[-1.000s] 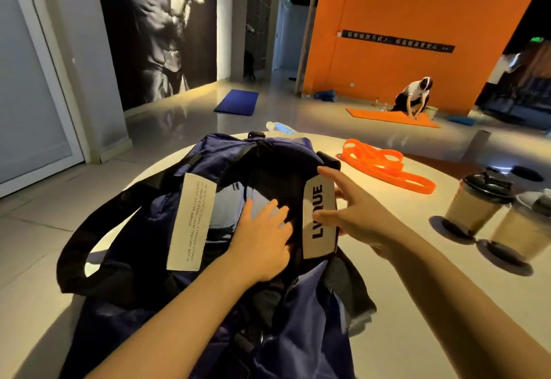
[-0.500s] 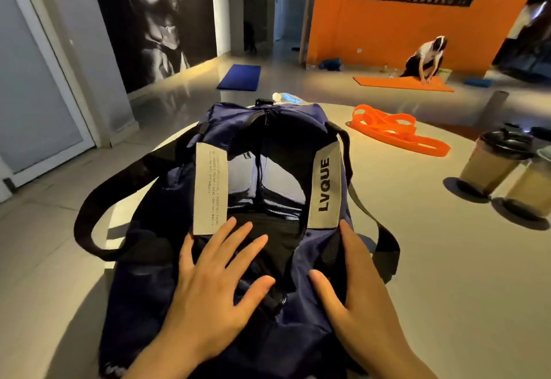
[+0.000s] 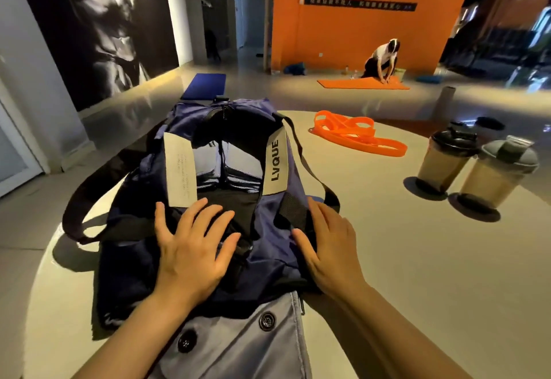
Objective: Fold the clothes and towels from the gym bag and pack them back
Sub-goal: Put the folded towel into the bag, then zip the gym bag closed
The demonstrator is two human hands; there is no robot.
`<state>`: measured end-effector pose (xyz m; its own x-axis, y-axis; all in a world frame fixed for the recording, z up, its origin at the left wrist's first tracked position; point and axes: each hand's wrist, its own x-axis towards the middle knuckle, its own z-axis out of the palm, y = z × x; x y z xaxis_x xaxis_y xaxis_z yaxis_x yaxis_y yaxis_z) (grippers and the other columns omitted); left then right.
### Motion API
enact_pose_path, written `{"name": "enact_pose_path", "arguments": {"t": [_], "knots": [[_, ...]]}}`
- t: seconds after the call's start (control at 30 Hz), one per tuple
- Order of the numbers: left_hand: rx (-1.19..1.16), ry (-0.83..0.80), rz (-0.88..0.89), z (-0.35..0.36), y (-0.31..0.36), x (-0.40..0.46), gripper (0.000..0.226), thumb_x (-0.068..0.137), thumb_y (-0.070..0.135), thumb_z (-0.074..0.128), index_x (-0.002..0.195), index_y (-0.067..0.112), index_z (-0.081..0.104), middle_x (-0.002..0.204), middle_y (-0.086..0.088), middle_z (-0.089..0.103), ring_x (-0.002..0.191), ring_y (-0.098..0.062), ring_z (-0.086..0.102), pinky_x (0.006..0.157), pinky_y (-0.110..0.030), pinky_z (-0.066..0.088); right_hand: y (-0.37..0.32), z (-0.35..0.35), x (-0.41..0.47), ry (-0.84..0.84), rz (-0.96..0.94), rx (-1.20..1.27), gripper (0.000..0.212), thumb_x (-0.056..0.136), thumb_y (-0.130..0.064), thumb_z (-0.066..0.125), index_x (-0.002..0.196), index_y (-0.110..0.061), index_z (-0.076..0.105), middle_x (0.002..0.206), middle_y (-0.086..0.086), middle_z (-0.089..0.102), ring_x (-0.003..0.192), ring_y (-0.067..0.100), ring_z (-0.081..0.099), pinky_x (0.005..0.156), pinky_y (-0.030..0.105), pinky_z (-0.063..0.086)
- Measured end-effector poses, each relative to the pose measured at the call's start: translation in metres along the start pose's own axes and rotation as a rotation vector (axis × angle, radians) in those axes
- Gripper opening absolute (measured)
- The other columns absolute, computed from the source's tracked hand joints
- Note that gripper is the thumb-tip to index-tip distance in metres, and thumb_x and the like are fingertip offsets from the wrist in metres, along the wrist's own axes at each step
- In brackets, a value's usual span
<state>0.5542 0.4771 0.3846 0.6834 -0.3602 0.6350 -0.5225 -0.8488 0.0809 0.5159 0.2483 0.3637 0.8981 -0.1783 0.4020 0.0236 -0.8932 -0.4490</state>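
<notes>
A navy-blue fabric gym bag [image 3: 277, 223] lay lengthwise on a round, pale counter [image 3: 417, 274], its top zip open. Inside the opening, folded pale and dark cloth [image 3: 235, 179] showed in layers; what each piece was could not be told. Two white handle wraps stood at either side of the opening: the left white wrap [image 3: 180, 174] carried small print too fine to read, and the right white wrap [image 3: 275, 167] read "LVQUE" in black letters. A black shoulder strap [image 3: 89, 191] looped out to the left of the bag and over the counter's edge.

The left hand [image 3: 192, 247] lay flat on the near end of the bag with fingers spread wide, its fingertips touching the lower edge of the left wrap. The right hand [image 3: 326, 241] rested with fingers straight and relaxed on the bag's right side, beside a black webbing strap [image 3: 293, 208]. Neither hand gripped anything.

At the bag's near end sat a grey panel with two black round eyelets [image 3: 267, 320].

To the right on the counter lay a tangle of orange resistance bands [image 3: 357, 137] and two translucent shaker bottles with dark lids [image 3: 447, 158], standing just beside each other. Beyond, on the shiny floor, a person [image 3: 383, 59] crouched on an orange mat [image 3: 362, 83] before an orange wall, and a blue mat [image 3: 204, 86] lay farther left.
</notes>
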Motion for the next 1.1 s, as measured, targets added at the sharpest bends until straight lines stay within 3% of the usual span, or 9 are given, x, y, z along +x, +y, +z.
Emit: {"name": "enact_pose_path", "arguments": {"t": [0.17,0.3,0.37,0.47,0.57,0.7,0.77,0.87,1.1], "knots": [[-0.352,0.085,0.253,-0.002,0.091,0.022,0.032,0.091,0.032,0.045,0.11,0.018,0.068,0.116,-0.002,0.062,0.118,-0.02,0.052,0.109,-0.061,0.024,0.08,-0.036,-0.005,0.179,0.384,0.108,0.07,0.085,-0.056,0.057,0.145,-0.028,0.033,0.152,0.0,0.031,0.135,0.023,0.035,0.11,0.044,0.036],[-0.301,-0.355,0.471,0.037,0.178,0.041,0.039,0.089,0.045,0.038,0.111,0.031,0.067,0.12,0.004,0.065,0.115,-0.017,0.059,0.103,-0.053,0.04,0.15,-0.069,-0.001,0.385,0.622,0.237,0.072,0.083,-0.047,0.065,0.143,-0.022,0.034,0.148,0.004,0.033,0.129,0.028,0.044,0.101,0.046,0.045],[-0.266,-0.584,0.417,0.055,0.207,0.046,0.046,0.097,0.051,0.023,0.124,0.036,0.058,0.137,0.008,0.053,0.13,-0.016,0.047,0.113,-0.047,0.02,0.185,-0.091,0.002,0.512,0.744,0.26,0.082,0.082,-0.045,0.069,0.147,-0.019,0.028,0.15,0.007,0.031,0.132,0.031,0.04,0.102,0.047,0.043],[-0.327,-0.696,0.371,0.083,0.223,0.043,0.072,0.086,0.066,-0.002,0.148,0.041,0.021,0.159,0.015,0.006,0.147,-0.008,0.0,0.112,-0.032,-0.017,0.23,-0.123,0.017,0.608,0.869,0.257,0.093,0.081,-0.042,0.073,0.151,-0.017,0.016,0.154,0.01,0.026,0.139,0.033,0.031,0.106,0.048,0.036],[-0.366,-0.625,0.331,0.097,0.22,0.044,0.066,0.087,0.068,0.007,0.147,0.045,0.024,0.153,0.028,0.007,0.142,0.004,0.003,0.108,-0.021,-0.016,0.257,-0.136,0.042,0.58,0.874,0.27,0.103,0.078,-0.043,0.076,0.152,-0.017,0.01,0.156,0.008,0.022,0.142,0.031,0.025,0.109,0.047,0.031],[-0.274,-0.757,0.315,0.097,0.227,0.048,0.047,0.091,0.063,0.027,0.122,0.046,0.058,0.132,0.023,0.053,0.124,0.0,0.044,0.108,-0.024,0.027,0.282,-0.137,0.067,0.509,0.905,0.182,0.113,0.072,-0.06,0.072,0.152,-0.02,0.005,0.154,0.007,0.027,0.14,0.032,0.028,0.109,0.05,0.03],[-0.315,-0.802,0.296,0.095,0.228,0.046,0.057,0.089,0.066,0.018,0.133,0.045,0.048,0.144,0.023,0.04,0.134,-0.002,0.023,0.114,-0.025,0.008,0.291,-0.134,0.071,0.51,0.952,0.121,0.107,0.075,-0.061,0.069,0.152,-0.02,0.007,0.152,0.008,0.033,0.137,0.033,0.034,0.11,0.05,0.03],[-0.375,-0.655,0.323,0.1,0.228,0.041,0.078,0.076,0.069,-0.006,0.147,0.047,0.018,0.154,0.028,0.002,0.138,0.008,-0.011,0.101,-0.014,-0.028,0.298,-0.129,0.072,0.544,0.96,0.066,0.086,0.084,-0.041,0.068,0.15,-0.017,0.017,0.147,0.009,0.04,0.133,0.032,0.04,0.11,0.048,0.03],[-0.373,-0.652,0.337,0.096,0.23,0.043,0.06,0.091,0.065,0.012,0.147,0.045,0.02,0.156,0.025,0.006,0.142,0.003,-0.002,0.099,-0.012,-0.023,0.283,-0.127,0.06,0.52,0.948,-0.002,0.069,0.087,-0.02,0.067,0.144,-0.01,0.029,0.14,0.014,0.041,0.129,0.033,0.04,0.108,0.046,0.036]]}}
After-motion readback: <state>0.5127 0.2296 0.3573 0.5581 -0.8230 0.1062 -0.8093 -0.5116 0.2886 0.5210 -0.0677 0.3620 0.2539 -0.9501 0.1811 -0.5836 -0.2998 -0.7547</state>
